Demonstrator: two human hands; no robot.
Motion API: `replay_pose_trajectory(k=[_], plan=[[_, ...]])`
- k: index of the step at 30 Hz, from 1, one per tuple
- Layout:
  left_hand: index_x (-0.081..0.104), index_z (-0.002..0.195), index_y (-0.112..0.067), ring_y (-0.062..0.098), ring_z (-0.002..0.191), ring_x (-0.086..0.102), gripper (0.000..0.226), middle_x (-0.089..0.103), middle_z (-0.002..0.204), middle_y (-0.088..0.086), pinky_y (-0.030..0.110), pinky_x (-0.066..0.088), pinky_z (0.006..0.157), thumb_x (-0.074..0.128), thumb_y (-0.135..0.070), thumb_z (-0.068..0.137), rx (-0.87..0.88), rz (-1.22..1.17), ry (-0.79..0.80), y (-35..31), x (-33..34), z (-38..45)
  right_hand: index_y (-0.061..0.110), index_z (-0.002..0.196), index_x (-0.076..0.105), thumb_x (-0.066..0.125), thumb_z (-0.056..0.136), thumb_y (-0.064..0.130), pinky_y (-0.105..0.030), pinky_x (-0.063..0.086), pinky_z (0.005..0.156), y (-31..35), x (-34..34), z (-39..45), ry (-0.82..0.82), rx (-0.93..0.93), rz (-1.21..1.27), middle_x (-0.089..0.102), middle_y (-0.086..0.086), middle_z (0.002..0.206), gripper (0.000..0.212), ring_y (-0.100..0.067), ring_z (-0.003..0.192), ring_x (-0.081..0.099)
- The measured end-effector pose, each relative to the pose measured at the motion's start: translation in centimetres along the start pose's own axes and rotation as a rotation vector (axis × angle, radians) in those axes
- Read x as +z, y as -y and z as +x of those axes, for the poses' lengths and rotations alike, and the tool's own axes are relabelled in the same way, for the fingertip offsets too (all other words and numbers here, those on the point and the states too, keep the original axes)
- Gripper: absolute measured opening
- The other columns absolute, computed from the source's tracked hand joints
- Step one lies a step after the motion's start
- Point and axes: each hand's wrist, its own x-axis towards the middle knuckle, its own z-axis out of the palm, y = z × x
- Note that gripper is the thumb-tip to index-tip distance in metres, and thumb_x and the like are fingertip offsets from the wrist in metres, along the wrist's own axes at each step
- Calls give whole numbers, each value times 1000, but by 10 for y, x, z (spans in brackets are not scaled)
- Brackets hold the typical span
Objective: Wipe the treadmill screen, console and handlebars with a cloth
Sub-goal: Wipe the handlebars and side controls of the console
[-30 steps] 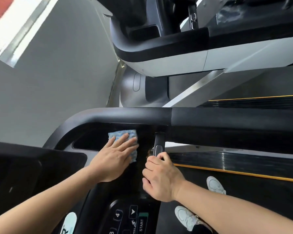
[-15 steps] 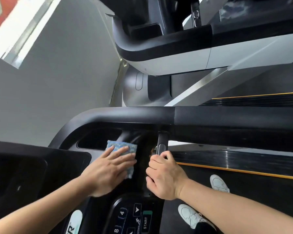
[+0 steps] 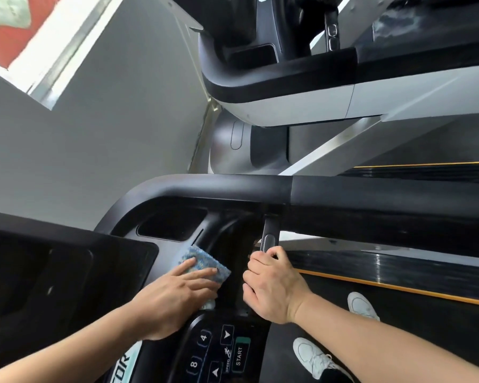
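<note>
Sliding nearer the keypad [image 3: 219,352], left hand [image 3: 174,297] presses cloth [image 3: 205,262] flat.

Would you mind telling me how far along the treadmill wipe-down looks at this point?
Nothing shows as finished; no surface looks visibly cleaner. In hand: the left hand presses the blue cloth flat on the console beside the recessed tray, while the right hand grips the short handle. Seemingly left: the keypad, the handlebar and the screen.
</note>
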Motion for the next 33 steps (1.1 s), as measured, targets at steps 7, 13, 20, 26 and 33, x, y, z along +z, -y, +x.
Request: replay_pose_trajectory(k=[7, 13, 20, 26, 33], plan=[[63, 102, -41, -8, 91, 66, 24, 73, 95, -29, 19, 46, 86, 50, -24, 110, -590, -810, -459, -61, -44, 37, 23, 86, 69, 51, 95, 40, -46, 44, 91, 8, -13, 6, 90, 87, 63, 64, 6, 84, 26, -20, 99, 59], [46, 146, -49, 7, 113, 68, 36, 72, 123, -13, 27, 50, 102, 44, -42, 111, -436, -1066, -399, -98, -64, 55, 14, 103, 72, 46, 97, 51, -41, 52, 92, 29, -63, 38, 59, 978, 1247, 76, -7, 98, 46, -30, 100, 68], [29, 162, -41, -6, 154, 17, 71, 13, 167, -29, 26, 8, 130, 18, -71, 98, -498, -406, -102, -98, -21, 8, 24, 82, 78, 64, 94, 22, -39, 55, 85, 6, -67, 34, -30, 1057, 1081, 78, 2, 88, 19, -19, 88, 71], [68, 129, -31, -4, 128, 52, 62, 66, 131, -22, 19, 20, 124, 21, -61, 102, -573, -544, -254, -104, -3, 2, 28, 100, 74, 48, 106, 37, -29, 46, 101, -10, -61, 35, 102, 298, 382, 72, 15, 105, 28, -4, 113, 56], [68, 103, -30, 3, 102, 57, 49, 66, 101, -16, 16, 42, 91, 27, -57, 105, -568, -509, -307, -101, 8, 3, 31, 126, 70, 45, 108, 49, -44, 37, 117, -41, -27, 4, 219, -300, -44, 66, 14, 133, 35, -19, 137, 51]])
